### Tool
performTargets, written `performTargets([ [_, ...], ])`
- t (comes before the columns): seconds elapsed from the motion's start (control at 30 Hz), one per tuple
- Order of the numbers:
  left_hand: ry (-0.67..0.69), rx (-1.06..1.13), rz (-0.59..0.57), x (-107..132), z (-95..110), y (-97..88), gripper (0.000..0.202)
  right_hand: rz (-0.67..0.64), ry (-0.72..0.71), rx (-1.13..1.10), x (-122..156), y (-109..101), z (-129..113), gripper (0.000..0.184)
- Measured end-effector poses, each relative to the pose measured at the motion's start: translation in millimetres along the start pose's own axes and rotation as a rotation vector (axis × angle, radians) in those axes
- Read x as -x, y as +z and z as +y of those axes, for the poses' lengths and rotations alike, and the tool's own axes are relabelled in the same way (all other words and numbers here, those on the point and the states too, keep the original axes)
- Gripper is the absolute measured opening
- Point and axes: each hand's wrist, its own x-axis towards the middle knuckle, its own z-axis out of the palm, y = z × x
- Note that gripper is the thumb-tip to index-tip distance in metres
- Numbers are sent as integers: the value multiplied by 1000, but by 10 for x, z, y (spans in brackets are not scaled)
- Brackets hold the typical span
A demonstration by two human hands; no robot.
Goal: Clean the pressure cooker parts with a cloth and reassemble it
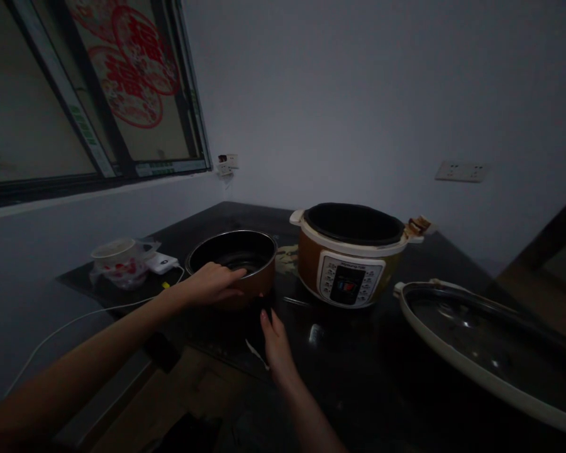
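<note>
A brown pot [260, 284] with a dark inside and a metal rim stands on the black tabletop in front of me. My left hand [212, 281] grips its near rim, fingers reaching over the edge and thumb against the outer wall. Below the pot, my right hand [277, 343] is closed on what looks like its dark handle; the gloom hides most of that part. Close by on the right stands an electric cooker [310, 261] without its lid, its control panel [351, 280] facing me.
A glass lid [481, 327] with a pale rim lies at the right. On the left are a cup [116, 251] in a plastic bag, a white power strip [163, 262] and a white cord [82, 319]. The black table [339, 368] meets the wall behind; sockets [461, 171] are on it.
</note>
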Motion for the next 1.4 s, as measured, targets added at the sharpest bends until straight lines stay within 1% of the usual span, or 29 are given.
performTargets([
  [0.07,-23,15,-4,0,-17,11,29,4,17,-16,79,-77,-88,63],
  [0.13,-52,33,-13,0,-35,32,31,45,62,-42,179,-173,-187,67],
  [0.23,-105,67,-21,-2,-57,77,34,175,186,-87,338,-324,-345,74],
  [0.3,-138,94,-18,-8,-65,112,35,272,269,-149,431,-403,-443,76],
  [0.4,-178,125,-5,-25,-81,150,38,401,368,-294,528,-475,-568,75],
  [0.47,-197,133,-5,-29,-94,154,43,459,418,-390,571,-515,-634,72],
  [0.53,-189,178,32,-12,-83,149,53,481,442,-477,607,-569,-679,68],
  [0.57,-176,232,90,9,-54,152,57,480,439,-512,625,-604,-693,66],
  [0.6,-136,315,178,39,0,164,61,478,424,-538,643,-644,-702,65],
  [0.63,-102,402,291,76,85,188,59,480,401,-552,660,-686,-707,64],
  [0.67,-86,501,414,117,206,224,50,484,375,-553,676,-730,-711,63],
  [0.73,-94,767,655,191,552,322,31,503,329,-529,703,-810,-724,62],
  [0.8,-174,1040,751,219,1000,420,19,520,295,-502,723,-869,-754,62],
  [0.83,-254,1184,780,208,1238,458,18,515,273,-490,732,-889,-775,62],
  [0.87,-360,1357,803,182,1470,487,24,500,247,-476,742,-901,-797,62],
  [0.9,-438,1580,769,146,1685,507,37,481,220,-455,751,-908,-818,61],
  [0.93,-436,1833,669,104,1874,521,54,462,190,-421,761,-909,-833,61],
  [0.97,-442,2054,517,62,2030,532,63,443,161,-376,771,-906,-841,61],
  [1.0,-522,2208,398,24,2152,542,63,423,133,-325,780,-900,-838,60],
  [1.03,-631,2314,267,-7,2240,554,62,402,108,-268,787,-892,-824,59],
  [1.07,-733,2382,163,-30,2297,567,59,388,86,-207,791,-882,-801,56],
  [1.1,-827,2420,96,-48,2330,581,56,376,64,-145,791,-873,-769,54],
  [1.13,-894,2445,60,-61,2346,592,54,364,44,-86,787,-865,-734,52],
  [1.17,-933,2466,52,-72,2352,600,53,358,25,-33,781,-859,-701,50],
  [1.27,-1013,2504,67,-98,2353,590,47,375,-44,117,764,-879,-656,48],
  [1.33,-1069,2513,73,-115,2353,558,43,417,-96,187,784,-955,-692,47],
  [1.4,-1124,2526,92,-135,2346,513,41,466,-117,189,861,-1105,-762,46],
])
